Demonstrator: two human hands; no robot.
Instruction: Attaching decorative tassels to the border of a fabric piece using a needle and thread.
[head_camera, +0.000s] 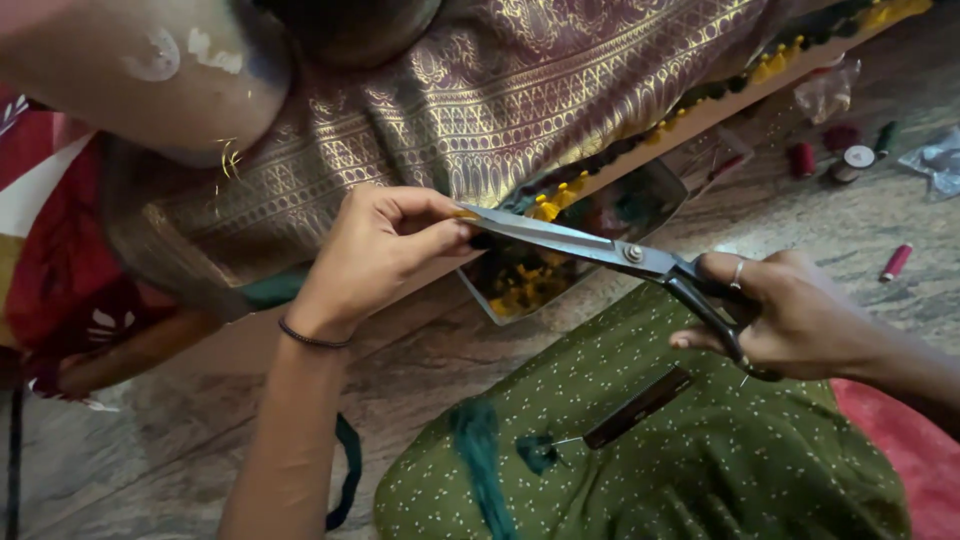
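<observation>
The left hand (375, 245) is in the middle of the view. Its fingers are pinched shut on a small yellow tassel (466, 213) at the edge of the shiny purple cloth with gold woven patterns (480, 100). That cloth hangs across the far side. A row of yellow and dark tassels (700, 95) runs along its edge toward the far right.

The right hand (790, 315) is on the right. Its fingers are closed through the black handles of the long silver metal scissors (600, 248). The blades point left, and their tip touches the pinched tassel, just beside the left fingertips. The blades look almost shut, but it is hard to tell for sure.

Under the scissors sits a shiny metal tray (480, 300) with yellow and dark thread bits inside. Near the person lies a green dotted cloth (700, 450). On it are teal thread tufts (480, 440) and a dark flat comb-like tool (640, 405).

Far right on the stone floor (200, 440) lie small thread spools, red and green (845, 155).
</observation>
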